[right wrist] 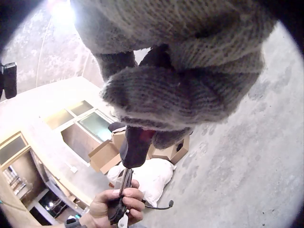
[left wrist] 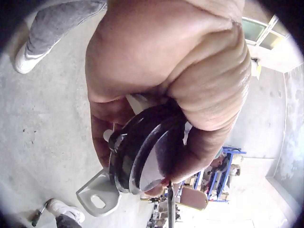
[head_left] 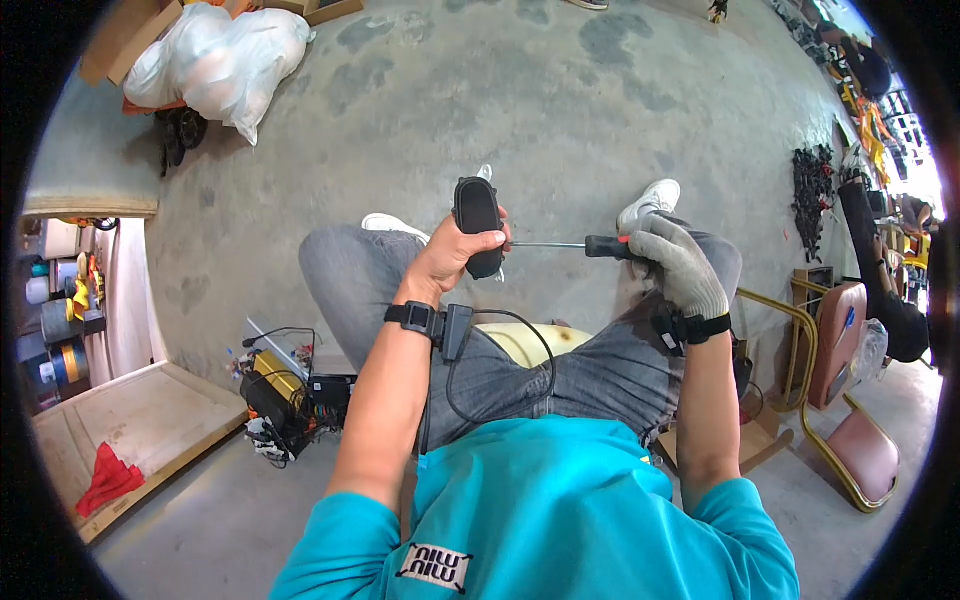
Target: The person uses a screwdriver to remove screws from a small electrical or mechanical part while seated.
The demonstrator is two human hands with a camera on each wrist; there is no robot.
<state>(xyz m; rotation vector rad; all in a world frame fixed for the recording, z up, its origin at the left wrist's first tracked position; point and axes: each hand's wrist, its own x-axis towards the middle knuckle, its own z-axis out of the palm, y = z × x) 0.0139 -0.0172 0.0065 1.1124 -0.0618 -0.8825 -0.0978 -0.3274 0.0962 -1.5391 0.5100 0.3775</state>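
Observation:
A black oval part (head_left: 479,222) with a light bracket (left wrist: 99,194) on its side is gripped by my bare left hand (head_left: 450,252), thumb across its near face. My right hand (head_left: 682,266), in a grey knit glove, holds the black handle (head_left: 606,247) of a screwdriver. Its metal shaft (head_left: 548,245) points left, and the tip end meets the side of the part beside the left fingers; the exact contact point is hidden. In the right wrist view the gloved fingers curl round the handle (right wrist: 137,148).
White plastic bags (head_left: 225,65) and cardboard boxes lie at the upper left. Electronics with cables (head_left: 285,390) are on the floor by the left leg. A pink chair (head_left: 862,455) stands at the right. A red cloth (head_left: 108,478) rests on a wooden board.

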